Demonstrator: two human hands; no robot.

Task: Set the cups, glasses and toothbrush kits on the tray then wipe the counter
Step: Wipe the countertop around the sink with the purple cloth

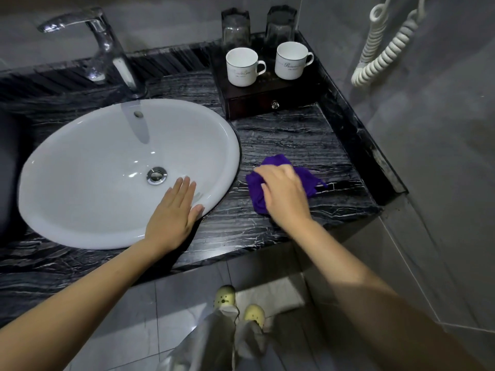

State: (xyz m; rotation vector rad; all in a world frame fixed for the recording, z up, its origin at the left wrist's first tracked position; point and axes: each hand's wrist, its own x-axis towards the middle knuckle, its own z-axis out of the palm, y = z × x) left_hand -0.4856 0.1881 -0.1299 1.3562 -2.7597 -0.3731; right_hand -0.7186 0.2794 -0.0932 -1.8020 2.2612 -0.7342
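Note:
Two white cups (242, 66) (291, 60) stand upright on a dark wooden tray with a drawer (257, 101) at the back right of the black marble counter (294, 135). Behind them on the tray stand two clear glasses (235, 28) (280, 25). No toothbrush kits are visible. My right hand (285, 194) presses a crumpled purple cloth (308, 179) onto the counter to the right of the basin. My left hand (175, 214) lies flat, fingers apart, on the near right rim of the white basin (80, 183), holding nothing.
A chrome tap (107, 49) rises behind the basin. A raised marble edge (359, 137) borders the counter on the right, beside a grey wall with a coiled white cord (383, 49). Below the counter are grey floor tiles, a white mat (270, 293) and my feet in pale clogs.

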